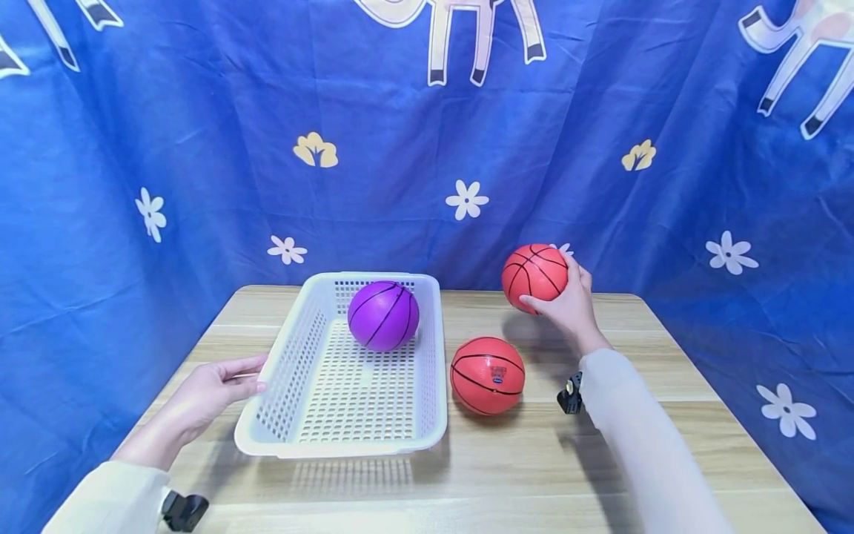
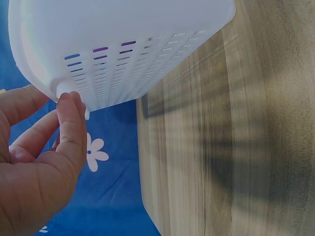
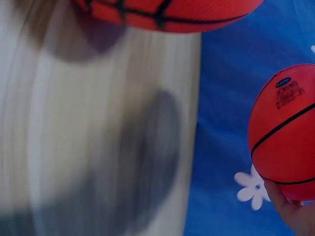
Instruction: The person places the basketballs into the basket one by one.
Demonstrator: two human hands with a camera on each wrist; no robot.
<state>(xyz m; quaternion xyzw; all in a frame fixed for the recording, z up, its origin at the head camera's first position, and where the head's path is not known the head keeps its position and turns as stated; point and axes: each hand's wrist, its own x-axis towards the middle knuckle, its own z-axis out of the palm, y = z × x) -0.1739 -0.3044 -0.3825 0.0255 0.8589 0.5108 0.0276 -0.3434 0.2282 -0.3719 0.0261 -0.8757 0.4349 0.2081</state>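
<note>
A white perforated plastic basket [image 1: 360, 393] is on the wooden table, with a purple basketball [image 1: 383, 317] inside at its far right. My left hand [image 1: 208, 391] grips the basket's left rim; in the left wrist view its curled fingertips lie against the rim. My right hand [image 1: 571, 305] holds a red basketball [image 1: 534, 276] above the table's back right, fingers and thumb round its right side. Between that hand and the basket, a second red basketball [image 1: 488, 376] rests on the table. The right wrist view shows the held ball only partly.
The wooden table [image 1: 574, 475] extends to the right and front of the basket. Close behind and at both sides hangs a blue curtain [image 1: 387, 200] with white flowers and animal figures. Each sleeve carries a small black device near the wrist.
</note>
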